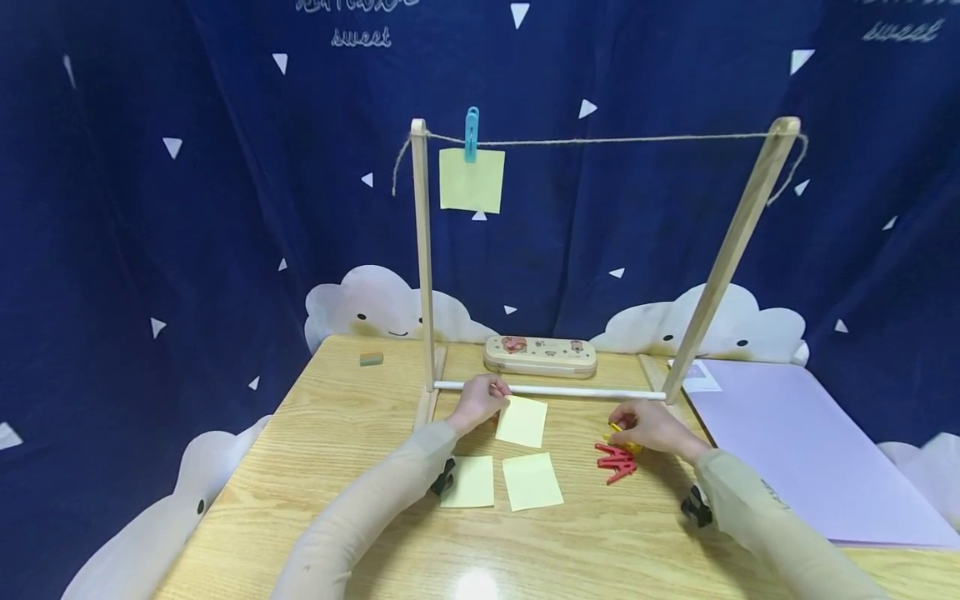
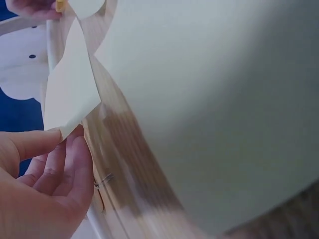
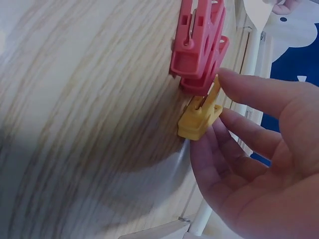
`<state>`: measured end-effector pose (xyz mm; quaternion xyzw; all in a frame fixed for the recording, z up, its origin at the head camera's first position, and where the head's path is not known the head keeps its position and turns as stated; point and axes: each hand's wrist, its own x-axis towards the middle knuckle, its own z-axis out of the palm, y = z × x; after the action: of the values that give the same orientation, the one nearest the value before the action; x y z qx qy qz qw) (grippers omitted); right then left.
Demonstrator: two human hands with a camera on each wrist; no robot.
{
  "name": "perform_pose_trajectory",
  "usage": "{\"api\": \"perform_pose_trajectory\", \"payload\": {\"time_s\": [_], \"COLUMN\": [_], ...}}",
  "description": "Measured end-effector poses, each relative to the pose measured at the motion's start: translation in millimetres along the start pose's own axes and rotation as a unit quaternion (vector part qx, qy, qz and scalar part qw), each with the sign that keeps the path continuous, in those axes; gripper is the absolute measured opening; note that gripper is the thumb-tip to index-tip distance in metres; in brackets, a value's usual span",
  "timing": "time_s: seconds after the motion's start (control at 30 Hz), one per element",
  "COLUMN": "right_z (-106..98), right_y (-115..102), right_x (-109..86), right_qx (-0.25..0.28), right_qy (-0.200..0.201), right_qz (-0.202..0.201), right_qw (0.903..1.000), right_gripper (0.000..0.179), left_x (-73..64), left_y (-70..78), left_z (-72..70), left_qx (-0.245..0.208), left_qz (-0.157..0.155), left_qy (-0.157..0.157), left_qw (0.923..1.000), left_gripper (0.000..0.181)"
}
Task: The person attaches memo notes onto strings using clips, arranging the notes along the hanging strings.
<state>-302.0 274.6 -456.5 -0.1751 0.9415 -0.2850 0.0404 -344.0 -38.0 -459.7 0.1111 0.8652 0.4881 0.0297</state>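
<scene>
My left hand [image 1: 480, 403] pinches a corner of a pale yellow paper square [image 1: 522, 422] between thumb and fingers. In the left wrist view that paper [image 2: 72, 89] is tilted up off the table. Two more yellow squares, the left one [image 1: 471, 482] and the right one [image 1: 532, 481], lie nearer the front. My right hand [image 1: 651, 425] holds a yellow clothespin [image 3: 199, 117] between thumb and fingertips, low over the wood. Beside it lie red clothespins [image 1: 617, 462], close together. A blue clothespin [image 1: 471, 133] fastens another yellow square [image 1: 471, 182] to the string.
A wooden frame with a left post [image 1: 423, 258] and a leaning right post [image 1: 731, 258] carries the string [image 1: 622, 140] and a white crossbar [image 1: 585, 391]. Behind it sits a pencil case [image 1: 540, 357]. A small block [image 1: 371, 359] lies left, a lilac sheet [image 1: 810, 450] right.
</scene>
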Motion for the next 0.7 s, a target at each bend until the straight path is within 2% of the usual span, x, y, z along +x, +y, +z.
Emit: {"api": "perform_pose_trajectory", "payload": {"time_s": [0.13, 0.4, 0.7], "right_z": [2.3, 6.5, -9.5], "right_y": [-0.9, -1.9, -14.7], "right_x": [1.8, 3.1, -1.1], "right_qx": [-0.004, -0.057, -0.052], "right_qy": [0.0, 0.029, 0.027], "right_qz": [0.0, -0.024, 0.002], "right_qw": [1.0, 0.9977, 0.9983], "right_gripper": [0.033, 0.029, 0.026], "left_x": [-0.5, -3.2, -3.7], "left_y": [1.4, 6.6, 17.6], "left_z": [-1.5, -3.5, -9.6], "left_qx": [-0.003, -0.02, -0.048], "left_qz": [-0.002, -0.005, -0.001], "left_qy": [0.003, 0.003, 0.0], "left_qw": [1.0, 0.9998, 0.9989], "left_gripper": [0.009, 0.009, 0.009]}}
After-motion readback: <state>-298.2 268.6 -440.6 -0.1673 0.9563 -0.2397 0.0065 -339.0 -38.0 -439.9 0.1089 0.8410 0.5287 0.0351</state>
